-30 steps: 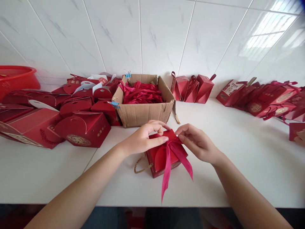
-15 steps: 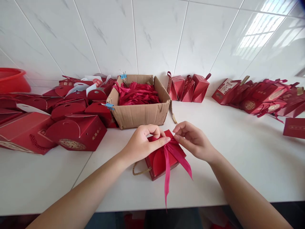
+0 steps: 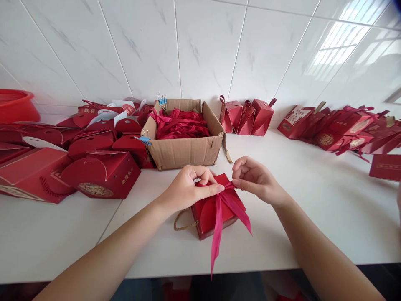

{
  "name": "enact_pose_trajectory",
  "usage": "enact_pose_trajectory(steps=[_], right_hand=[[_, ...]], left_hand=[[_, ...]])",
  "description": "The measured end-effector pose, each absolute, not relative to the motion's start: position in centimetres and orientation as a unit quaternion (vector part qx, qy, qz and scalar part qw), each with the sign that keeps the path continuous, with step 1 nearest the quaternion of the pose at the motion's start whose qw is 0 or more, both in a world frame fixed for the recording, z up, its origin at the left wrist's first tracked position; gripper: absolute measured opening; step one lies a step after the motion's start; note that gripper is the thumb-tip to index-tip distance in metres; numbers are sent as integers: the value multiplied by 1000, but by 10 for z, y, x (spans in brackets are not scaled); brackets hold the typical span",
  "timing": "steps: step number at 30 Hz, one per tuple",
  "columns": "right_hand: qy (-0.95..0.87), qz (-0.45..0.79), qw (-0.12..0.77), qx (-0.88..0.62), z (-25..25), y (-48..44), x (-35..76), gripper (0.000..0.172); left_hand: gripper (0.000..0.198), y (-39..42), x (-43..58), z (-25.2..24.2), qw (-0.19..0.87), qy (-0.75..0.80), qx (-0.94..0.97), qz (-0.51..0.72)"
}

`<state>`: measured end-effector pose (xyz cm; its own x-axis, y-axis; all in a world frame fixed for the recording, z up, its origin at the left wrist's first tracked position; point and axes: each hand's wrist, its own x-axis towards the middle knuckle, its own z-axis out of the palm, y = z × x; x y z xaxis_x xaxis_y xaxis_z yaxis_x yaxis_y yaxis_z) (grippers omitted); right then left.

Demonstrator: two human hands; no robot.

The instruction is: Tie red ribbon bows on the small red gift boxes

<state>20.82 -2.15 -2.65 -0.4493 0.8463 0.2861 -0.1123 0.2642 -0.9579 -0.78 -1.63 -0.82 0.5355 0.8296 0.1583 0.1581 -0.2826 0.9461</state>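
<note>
**Left hand (image 3: 184, 190) and right hand (image 3: 255, 179) pinched on ribbon (image 3: 228, 202) of red gift box (image 3: 208, 213)**

Background, left to right: red plastic basin (image 3: 15, 104), heap of red card boxes (image 3: 100, 173), corrugated carton (image 3: 186, 152) of loose ribbons (image 3: 181, 123) just behind the hands, three upright boxes (image 3: 246, 117), and a row of boxes (image 3: 341, 127). The red gift box is matte card with a twisted rope handle (image 3: 183, 225) and sits centrally on the smooth white counter (image 3: 313, 200). Each hand closes thumb and forefinger on the satin ribbon at its knot.

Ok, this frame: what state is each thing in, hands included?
small red box, closed, flat on the table.
ribbon, tied on its top, tails hanging loose.
left hand, pinching the ribbon at the knot.
right hand, pinching the ribbon beside it.
cardboard box, open, filled with red ribbons.
three red boxes at the back, closed, leaning.
</note>
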Motion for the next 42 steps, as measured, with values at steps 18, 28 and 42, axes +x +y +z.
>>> enact_pose_trajectory(steps=[18, 28, 42], right_hand=[[-682, 506, 451, -276, -27, -13, 224, 20], [-767, 365, 437, -296, -18, -20, 218, 10], [-813, 143, 402, -397, -11, -51, 177, 4]], left_hand=[[48, -15, -9, -10, 480, 337, 737, 336], [40, -12, -11, -10, 599, 314, 668, 309], [34, -11, -14, -7, 584, 279, 694, 315]])
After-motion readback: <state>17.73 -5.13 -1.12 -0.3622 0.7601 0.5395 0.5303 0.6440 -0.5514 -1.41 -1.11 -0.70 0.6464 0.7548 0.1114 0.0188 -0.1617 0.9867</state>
